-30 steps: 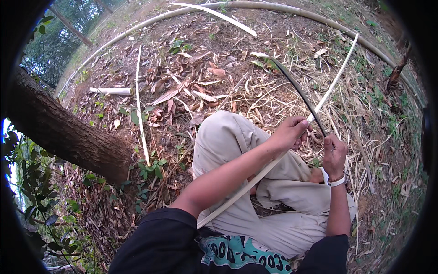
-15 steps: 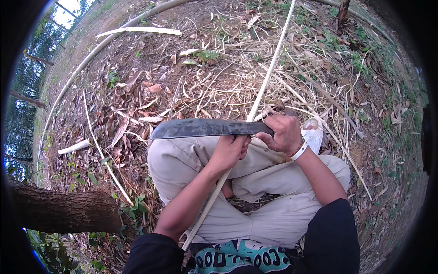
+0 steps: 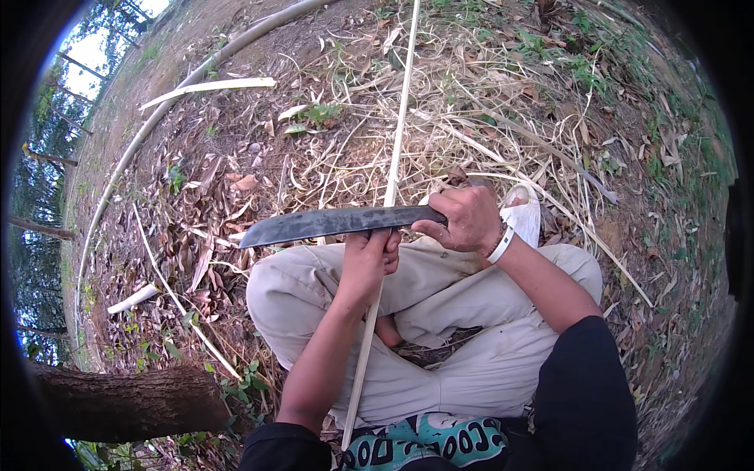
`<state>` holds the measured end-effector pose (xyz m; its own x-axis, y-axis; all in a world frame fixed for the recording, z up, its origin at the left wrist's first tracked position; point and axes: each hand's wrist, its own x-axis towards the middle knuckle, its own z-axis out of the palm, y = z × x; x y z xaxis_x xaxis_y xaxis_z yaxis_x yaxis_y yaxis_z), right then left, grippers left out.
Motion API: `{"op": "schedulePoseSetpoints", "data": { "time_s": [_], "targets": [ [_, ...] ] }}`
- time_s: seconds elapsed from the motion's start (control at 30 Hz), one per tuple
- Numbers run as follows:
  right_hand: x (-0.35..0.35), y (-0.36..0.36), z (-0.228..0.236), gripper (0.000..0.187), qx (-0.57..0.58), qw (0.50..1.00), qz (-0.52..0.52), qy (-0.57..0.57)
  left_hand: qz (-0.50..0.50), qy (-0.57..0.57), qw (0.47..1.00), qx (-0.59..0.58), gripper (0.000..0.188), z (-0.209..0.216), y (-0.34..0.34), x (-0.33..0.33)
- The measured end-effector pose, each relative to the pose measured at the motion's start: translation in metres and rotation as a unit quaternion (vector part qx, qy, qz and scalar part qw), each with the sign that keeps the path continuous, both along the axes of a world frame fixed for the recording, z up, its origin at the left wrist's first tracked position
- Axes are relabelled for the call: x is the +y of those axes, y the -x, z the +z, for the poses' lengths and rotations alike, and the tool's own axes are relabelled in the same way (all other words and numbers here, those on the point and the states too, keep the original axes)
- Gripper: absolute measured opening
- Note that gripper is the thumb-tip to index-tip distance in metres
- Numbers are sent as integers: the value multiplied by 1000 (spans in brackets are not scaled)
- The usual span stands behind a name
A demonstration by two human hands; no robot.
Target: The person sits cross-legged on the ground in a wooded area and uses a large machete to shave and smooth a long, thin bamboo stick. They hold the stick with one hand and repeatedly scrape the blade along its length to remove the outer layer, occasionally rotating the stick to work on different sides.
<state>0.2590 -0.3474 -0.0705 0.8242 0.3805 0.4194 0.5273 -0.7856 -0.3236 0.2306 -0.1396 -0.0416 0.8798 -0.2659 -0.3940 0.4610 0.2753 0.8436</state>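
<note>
Dirt ground (image 3: 267, 55) strewn with curled shavings (image 3: 463, 153). Right hand (image 3: 465, 221) clamped on machete (image 3: 314, 224); left hand (image 3: 367, 263) closed around pale bamboo strip (image 3: 401, 125). Strip passes beneath machete, slanting over trousers (image 3: 479, 365). Tree trunk (image 3: 129, 402) at lower left.

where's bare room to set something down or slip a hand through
Slip a hand over the lap, between the pale strip and right forearm. Barest-looking soil: beyond the long pole, upper left. Crowded: curled shavings ahead of the machete, dry leaves left of the left knee.
</note>
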Motion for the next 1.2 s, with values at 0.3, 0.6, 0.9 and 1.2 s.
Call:
{"op": "schedulePoseSetpoints", "data": {
  "time_s": [0.3,0.6,0.9,1.2],
  "targets": [
    [-6,-5,-11,61,-39,998,-53,-16,-16,25,999,24,20,0,10,2],
    [-5,-7,-5,58,-13,995,-99,-22,-6,9,999,34,24,0,6,9],
    [-63,-43,7,62,52,953,-290,-66,-79,-26,996,35,27,11,14,15],
    [-98,-53,10,66,80,930,-333,-132,-125,-55,990,38,28,27,38,33]
  ]
}}
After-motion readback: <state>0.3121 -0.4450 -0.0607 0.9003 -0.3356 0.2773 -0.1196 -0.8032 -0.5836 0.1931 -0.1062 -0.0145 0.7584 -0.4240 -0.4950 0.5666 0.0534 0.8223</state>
